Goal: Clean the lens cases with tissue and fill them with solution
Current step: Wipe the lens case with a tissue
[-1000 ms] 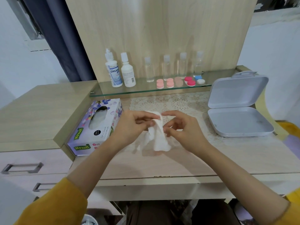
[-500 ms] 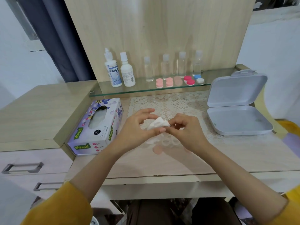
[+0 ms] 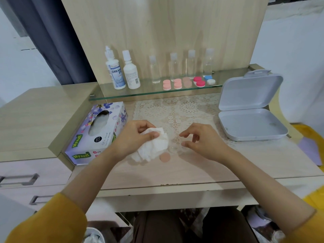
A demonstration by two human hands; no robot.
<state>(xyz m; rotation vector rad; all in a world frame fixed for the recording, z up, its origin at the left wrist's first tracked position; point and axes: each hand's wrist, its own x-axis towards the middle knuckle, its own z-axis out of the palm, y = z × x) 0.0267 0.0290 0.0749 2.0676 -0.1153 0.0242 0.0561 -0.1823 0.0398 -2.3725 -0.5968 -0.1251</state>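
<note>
A pale wooden dressing table (image 3: 192,169) with a glass top stands against a wood panel, with a lace mat (image 3: 184,109) under the glass and a glass shelf (image 3: 149,92) along the far edge.

The left hand (image 3: 135,137) grips one crumpled white tissue (image 3: 154,146), which hangs from the fingers with its long axis running far-right to near-left. Just right of it a clear lens case (image 3: 174,148) lies flat on the table. Its outline is too faint to make out which way it points. One loose peach cap (image 3: 164,157) lies flat at the tissue's near edge. The right hand (image 3: 201,141) hovers over the clear case with fingers curled and thumb beside it; whether it holds the case cannot be told.

The shelf carries two white solution bottles (image 3: 131,72), four small clear bottles (image 3: 191,64) and five capped lens cases (image 3: 177,83): two pink, one peach, one red, one blue-and-white. The pink ones lie near to far.

One tissue box (image 3: 91,137) sits at the left, and one open grey box (image 3: 249,123) at the right.
</note>
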